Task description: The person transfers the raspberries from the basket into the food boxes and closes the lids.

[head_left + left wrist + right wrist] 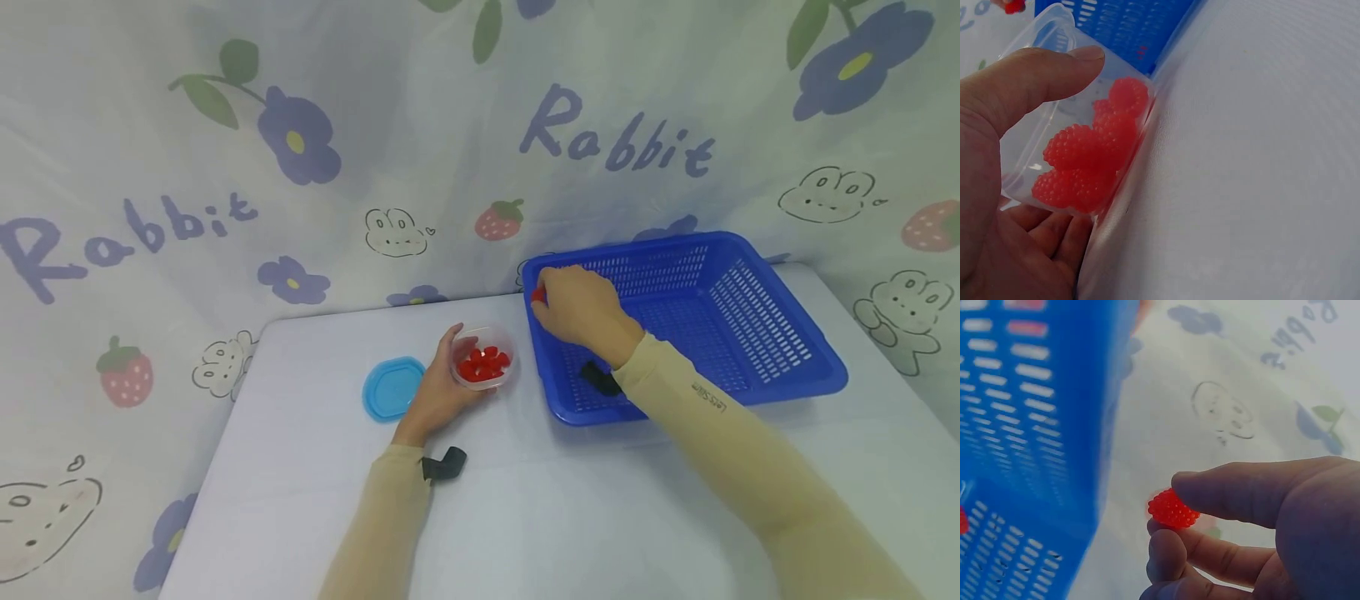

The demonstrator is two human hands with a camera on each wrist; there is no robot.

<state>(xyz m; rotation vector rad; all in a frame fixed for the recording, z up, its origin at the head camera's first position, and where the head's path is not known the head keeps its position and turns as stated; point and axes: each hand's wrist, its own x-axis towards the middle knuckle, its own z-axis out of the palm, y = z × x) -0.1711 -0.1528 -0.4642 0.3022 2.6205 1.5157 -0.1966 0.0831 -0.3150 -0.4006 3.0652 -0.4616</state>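
My left hand (pixel 438 396) holds a small clear plastic tub (pixel 516 360) on the table, thumb over one side and fingers round the other. Several red raspberries (pixel 1075 147) lie at its bottom, seen through the wall in the left wrist view. Over the left back corner of a blue plastic basket (pixel 678 321), my right hand (pixel 581 308) pinches a single raspberry (pixel 1174 509) between thumb and fingertips. In the right wrist view that berry is just outside the basket's side wall (pixel 1085 456).
A light-blue round lid (pixel 390 389) lies flat on the white table (pixel 300 467), left of my left hand. Behind the table hangs a printed curtain (pixel 450 150). Black wrist mounts (pixel 446 464) show at both sleeves. A red bit (pixel 963 520) appears at the right wrist view's left edge.
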